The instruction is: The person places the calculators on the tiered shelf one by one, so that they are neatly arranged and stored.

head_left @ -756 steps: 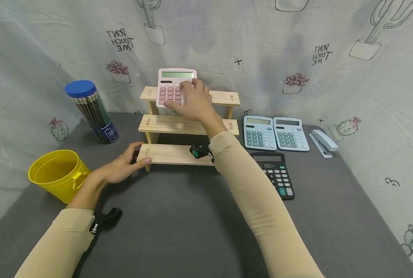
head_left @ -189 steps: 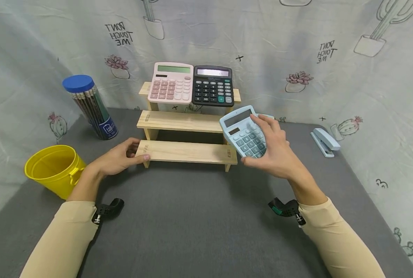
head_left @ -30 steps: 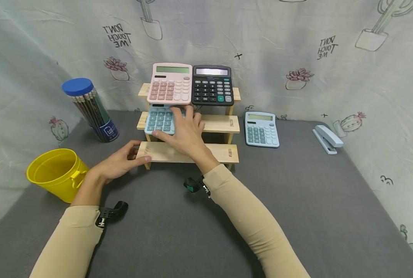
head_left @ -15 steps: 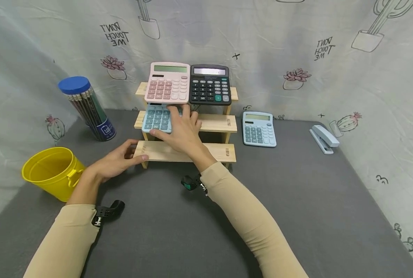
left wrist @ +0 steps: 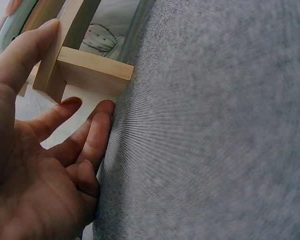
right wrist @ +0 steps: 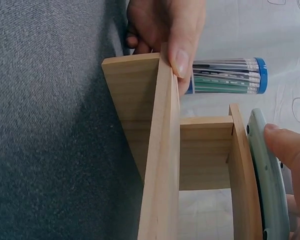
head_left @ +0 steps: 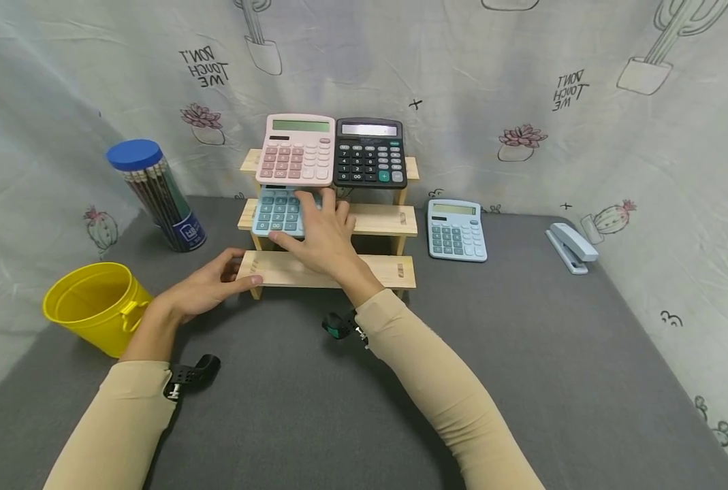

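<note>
A light wooden three-step rack (head_left: pixel 370 270) stands at the back of the table. My left hand (head_left: pixel 204 287) grips the left end of its lowest step, thumb on the front edge, fingers behind. On the middle step, toward the left, a light blue calculator (head_left: pixel 278 212) leans back; my right hand (head_left: pixel 325 239) holds it, thumb at its lower edge and fingers over its right part. The right wrist view shows that calculator (right wrist: pixel 269 175) edge-on against the step. Side by side on the top step are a pink calculator (head_left: pixel 296 151) and a black calculator (head_left: pixel 370 154).
Right of the rack lies a second light blue calculator (head_left: pixel 457 231), with a pale blue stapler (head_left: pixel 572 248) farther right. At the left stand a yellow bucket (head_left: pixel 97 306), close by my left forearm, and a blue-lidded tub of pencils (head_left: pixel 158 196). A printed curtain hangs behind.
Over the longer span the black calculator went up beside the pink one, and a blue calculator moved from the table onto the middle step. During the last second both hands stay almost still.
</note>
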### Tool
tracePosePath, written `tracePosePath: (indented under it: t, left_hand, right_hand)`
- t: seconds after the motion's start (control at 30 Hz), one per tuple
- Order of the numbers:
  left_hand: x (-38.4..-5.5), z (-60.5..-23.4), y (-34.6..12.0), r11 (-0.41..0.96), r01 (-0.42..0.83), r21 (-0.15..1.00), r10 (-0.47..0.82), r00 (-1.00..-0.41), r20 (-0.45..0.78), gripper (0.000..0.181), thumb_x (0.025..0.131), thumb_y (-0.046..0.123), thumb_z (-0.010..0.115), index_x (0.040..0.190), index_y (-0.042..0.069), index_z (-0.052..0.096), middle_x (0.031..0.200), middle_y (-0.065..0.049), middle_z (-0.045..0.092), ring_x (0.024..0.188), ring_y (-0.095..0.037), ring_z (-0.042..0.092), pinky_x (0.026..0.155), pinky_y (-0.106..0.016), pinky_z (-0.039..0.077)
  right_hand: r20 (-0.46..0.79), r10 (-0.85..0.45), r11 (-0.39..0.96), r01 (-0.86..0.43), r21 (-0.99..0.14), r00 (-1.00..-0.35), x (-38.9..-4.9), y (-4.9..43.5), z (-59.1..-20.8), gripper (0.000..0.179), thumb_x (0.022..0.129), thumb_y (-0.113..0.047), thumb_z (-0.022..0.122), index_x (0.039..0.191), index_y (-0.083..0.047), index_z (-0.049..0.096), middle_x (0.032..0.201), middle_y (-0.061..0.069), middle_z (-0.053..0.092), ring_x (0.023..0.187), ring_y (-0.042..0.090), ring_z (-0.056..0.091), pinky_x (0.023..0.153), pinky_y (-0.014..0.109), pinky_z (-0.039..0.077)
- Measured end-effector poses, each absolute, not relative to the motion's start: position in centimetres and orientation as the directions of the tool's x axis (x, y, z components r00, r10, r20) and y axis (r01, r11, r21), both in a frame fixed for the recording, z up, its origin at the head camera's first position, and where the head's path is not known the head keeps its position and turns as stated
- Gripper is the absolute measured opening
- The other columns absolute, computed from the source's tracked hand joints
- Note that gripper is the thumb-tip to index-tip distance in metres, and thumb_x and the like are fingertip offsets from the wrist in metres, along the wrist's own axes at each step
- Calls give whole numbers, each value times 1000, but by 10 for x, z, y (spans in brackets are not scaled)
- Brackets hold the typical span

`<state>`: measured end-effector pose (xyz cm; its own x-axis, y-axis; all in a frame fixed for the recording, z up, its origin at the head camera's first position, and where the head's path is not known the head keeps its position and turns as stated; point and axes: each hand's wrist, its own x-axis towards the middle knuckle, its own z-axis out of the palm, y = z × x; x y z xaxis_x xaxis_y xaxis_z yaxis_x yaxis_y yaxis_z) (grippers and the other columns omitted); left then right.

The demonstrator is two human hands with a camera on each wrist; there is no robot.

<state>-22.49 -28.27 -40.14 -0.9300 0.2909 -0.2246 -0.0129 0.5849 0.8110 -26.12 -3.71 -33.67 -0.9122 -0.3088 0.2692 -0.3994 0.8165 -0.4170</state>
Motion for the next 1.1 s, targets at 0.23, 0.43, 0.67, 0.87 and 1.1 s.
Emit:
tracePosePath:
  t: [0.23,0.43,0.67,0.87,1.1]
  left_hand:
    - [-225,-402,-284,582,-19,813,287,-931,-227,89,98,57,63,159,9,19,155,-25,38,138,-41,43,111,-61,35]
    - [-223,-402,-285,589,-31,808,276,-931,-238,90,97,59,63,160,10,19,156,-25,37,139,-42,41,112,-63,34]
    - [-226,-402,-283,582,-3,813,286,-935,-208,87,99,54,64,159,8,20,153,-25,39,135,-40,44,110,-59,36]
    - [-227,-403,-282,578,-22,816,282,-933,-225,89,98,54,65,160,10,20,154,-24,39,136,-40,43,111,-60,36]
    - [-227,-405,-282,575,-25,818,273,-937,-220,90,97,55,66,161,10,19,155,-25,37,138,-41,41,113,-62,33]
  right_hand:
    - [294,-353,783,-452,-427,-888,-259,-32,-340,82,93,-64,64,158,-25,34,161,13,22,128,35,32,102,49,31]
    - [265,-450,753,-522,-400,-852,-250,-18,-339,82,95,-57,66,161,-24,29,165,11,17,136,36,31,106,50,31]
    - [241,-545,733,-596,-329,-803,-242,1,-331,83,96,-48,70,162,-20,26,165,14,19,145,41,24,114,57,27]
    - [220,-611,710,-649,-272,-761,-232,16,-331,81,98,-45,68,162,-18,27,164,14,22,146,43,24,116,61,25]
    - [240,-638,681,-682,-266,-732,-220,39,-328,80,97,-44,69,161,-18,29,165,15,20,144,42,26,117,61,22]
